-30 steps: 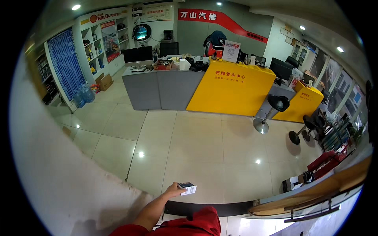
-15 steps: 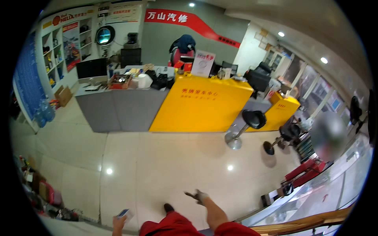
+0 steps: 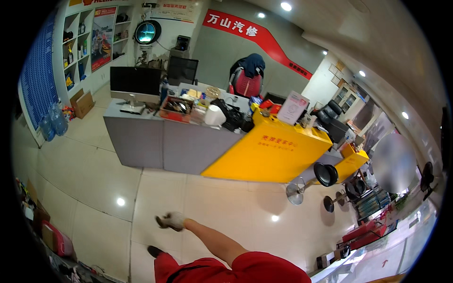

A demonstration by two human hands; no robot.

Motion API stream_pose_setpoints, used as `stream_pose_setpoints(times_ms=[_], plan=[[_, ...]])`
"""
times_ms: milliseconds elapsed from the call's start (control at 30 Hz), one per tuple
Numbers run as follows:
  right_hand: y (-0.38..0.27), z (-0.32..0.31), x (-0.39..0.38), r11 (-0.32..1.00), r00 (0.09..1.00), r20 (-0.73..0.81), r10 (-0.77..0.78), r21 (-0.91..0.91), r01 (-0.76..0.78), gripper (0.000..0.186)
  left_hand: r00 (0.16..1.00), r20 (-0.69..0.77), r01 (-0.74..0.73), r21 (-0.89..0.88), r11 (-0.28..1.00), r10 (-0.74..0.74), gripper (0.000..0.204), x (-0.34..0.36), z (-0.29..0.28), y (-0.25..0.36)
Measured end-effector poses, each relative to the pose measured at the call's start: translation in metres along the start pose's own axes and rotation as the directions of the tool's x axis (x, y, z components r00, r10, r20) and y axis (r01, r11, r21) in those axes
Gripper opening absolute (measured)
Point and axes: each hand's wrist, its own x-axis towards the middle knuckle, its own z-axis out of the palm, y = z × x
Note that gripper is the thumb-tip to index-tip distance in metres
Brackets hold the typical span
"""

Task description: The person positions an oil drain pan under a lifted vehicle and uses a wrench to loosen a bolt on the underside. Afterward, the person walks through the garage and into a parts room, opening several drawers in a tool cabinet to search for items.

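My right hand (image 3: 171,220) wears a light glove with dark fingers. It reaches out over the tiled floor, apart from everything around it. The fingers point left, loosely bent and apart, and nothing shows in them. My bare right forearm (image 3: 212,240) runs back to a red sleeve (image 3: 271,269). Out of sight is my left hand. A dark shoe (image 3: 154,251) of mine shows below the glove.
A grey and yellow counter (image 3: 269,151) stands ahead, with a monitor (image 3: 135,81), a red box (image 3: 175,111) and clutter on top. Bar stools (image 3: 325,174) stand right. Water bottles (image 3: 58,123) and a carton (image 3: 82,104) sit left. A blurred person (image 3: 394,162) is far right.
The view has shifted toward the counter, which looks closer. My right hand has swung left and farther up the picture. My left hand, with a small white and blue item, has left the view.
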Motion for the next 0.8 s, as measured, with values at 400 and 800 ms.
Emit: stream_pose_setpoints(times_ms=[400,800], plan=[[0.076,-0.001,0.161,0.694,0.696,-0.036,0.717,0.136,-0.707,0.035,0.827,-0.487,-0.212,0.195,0.958,0.282,0.071,0.238,-0.207,0.367],[-0.523,0.120,0.744,0.953,0.989,0.023,0.147,-0.273,-0.135,0.036,0.777,-0.558,0.244,-0.158,0.957,-0.290,0.072,0.381,-0.248,0.453]])
